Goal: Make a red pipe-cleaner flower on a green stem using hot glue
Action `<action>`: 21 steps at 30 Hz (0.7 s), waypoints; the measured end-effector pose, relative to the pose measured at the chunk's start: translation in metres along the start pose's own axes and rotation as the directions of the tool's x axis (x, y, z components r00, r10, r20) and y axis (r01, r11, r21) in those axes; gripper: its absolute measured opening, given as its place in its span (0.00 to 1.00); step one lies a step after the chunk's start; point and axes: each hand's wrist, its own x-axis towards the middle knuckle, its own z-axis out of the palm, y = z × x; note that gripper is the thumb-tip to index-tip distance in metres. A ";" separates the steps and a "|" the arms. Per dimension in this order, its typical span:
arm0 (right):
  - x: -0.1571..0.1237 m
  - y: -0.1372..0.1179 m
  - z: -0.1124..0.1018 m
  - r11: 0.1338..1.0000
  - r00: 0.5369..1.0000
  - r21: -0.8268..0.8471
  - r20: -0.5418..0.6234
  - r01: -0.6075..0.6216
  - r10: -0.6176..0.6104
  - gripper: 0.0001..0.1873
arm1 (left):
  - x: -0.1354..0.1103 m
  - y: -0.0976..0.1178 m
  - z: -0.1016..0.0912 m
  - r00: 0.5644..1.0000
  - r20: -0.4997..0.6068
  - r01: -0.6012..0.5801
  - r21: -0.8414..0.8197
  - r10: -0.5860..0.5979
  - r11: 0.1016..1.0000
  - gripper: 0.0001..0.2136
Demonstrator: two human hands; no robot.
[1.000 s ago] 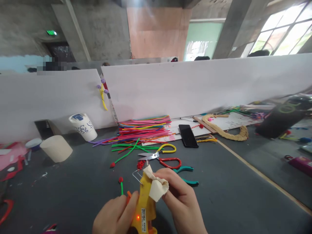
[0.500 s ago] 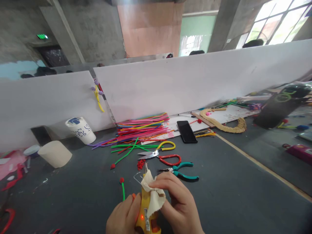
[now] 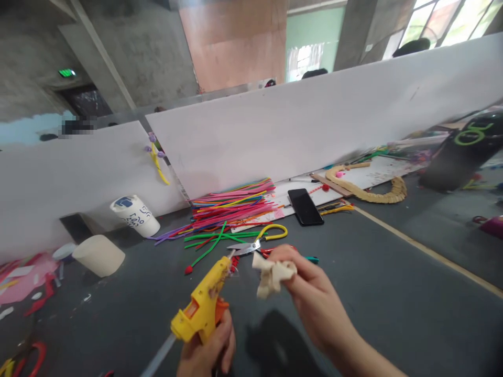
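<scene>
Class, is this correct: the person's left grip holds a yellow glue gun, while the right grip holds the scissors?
No: in the head view, the right grip holds crumpled cream-coloured material, not the scissors; the left grip does hold a yellow glue gun.

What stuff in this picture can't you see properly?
All in the head view:
Yellow glue gun: its grip is mostly covered by the left hand.
Glue stick: its back end is cut off by the bottom edge.
Scissors: part of one loop is behind the right hand.
Teal handle: the right hand hides most of it.
Crumpled scrap: too blurred to tell cloth from paper.
</scene>
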 end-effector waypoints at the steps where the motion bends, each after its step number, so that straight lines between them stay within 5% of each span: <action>1: 0.007 -0.002 -0.005 1.000 1.000 -0.024 -0.009 0.003 -0.003 0.06 | 0.000 0.005 -0.002 1.000 0.011 0.029 -0.040 -0.029 0.999 0.13; 5: 0.033 -0.018 -0.017 0.913 0.971 -0.340 0.159 0.224 -0.179 0.14 | 0.000 0.027 -0.008 0.982 0.094 0.183 -0.237 -0.165 0.954 0.16; 9: 0.042 -0.034 -0.014 0.811 0.854 -0.333 0.386 0.481 -0.348 0.11 | 0.001 0.042 -0.008 0.909 0.253 0.416 -0.515 -0.331 0.750 0.16; 18: 0.032 -0.020 0.015 0.558 0.583 -0.334 0.730 0.760 -0.358 0.10 | 0.005 0.056 0.004 0.858 0.199 0.511 -0.400 -0.472 0.760 0.23; 19: 0.031 -0.016 0.017 0.554 0.573 -0.327 0.737 0.766 -0.357 0.09 | 0.004 0.058 0.004 0.858 0.183 0.512 -0.382 -0.479 0.769 0.23; 21: 0.030 -0.011 0.018 0.620 0.635 -0.345 0.697 0.705 -0.333 0.07 | 0.001 0.059 0.005 0.857 0.175 0.515 -0.337 -0.486 0.788 0.23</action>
